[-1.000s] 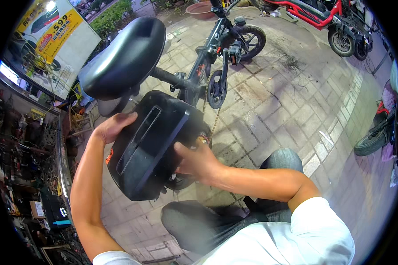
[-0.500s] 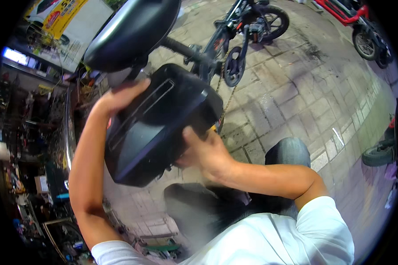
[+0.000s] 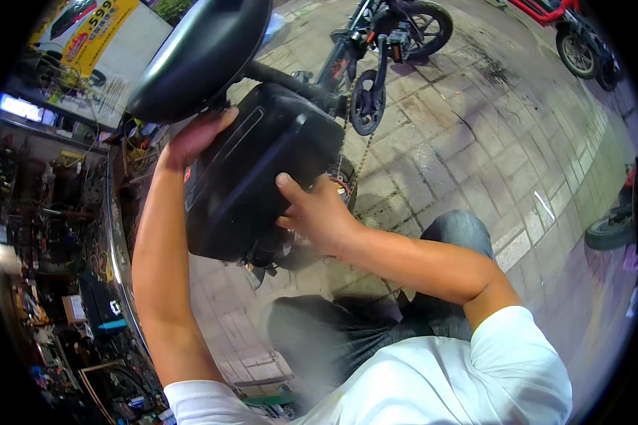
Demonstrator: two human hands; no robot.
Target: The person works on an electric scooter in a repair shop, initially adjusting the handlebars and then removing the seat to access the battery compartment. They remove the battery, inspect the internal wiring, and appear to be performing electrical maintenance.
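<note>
A black plastic box [image 3: 262, 152] with rounded edges, apparently the battery box of an electric bicycle, sits beneath a black saddle [image 3: 202, 57]. My left hand [image 3: 200, 138] grips its upper left edge, thumb on top, close under the saddle. On the near right side, my right hand [image 3: 322, 212] clasps the box with the thumb against its face; some of the fingers pass underneath and are hidden. The box is tilted against the dark bike frame [image 3: 333, 60]. Beyond it show the crank and chainring [image 3: 367, 103] and the chain [image 3: 365, 152].
The bike's far wheel [image 3: 429, 32] stands on paving [image 3: 468, 142]. A red-framed vehicle [image 3: 546, 10] is at the upper right, another wheel [image 3: 609, 232] at the right edge. Cluttered shelves of tools and parts [image 3: 49, 234] line the left. My knee [image 3: 457, 234] is close by.
The box has moved up and away from me, closer in against the bike frame. Both hands have stayed on it and moved along with it. The view has shifted slightly.
</note>
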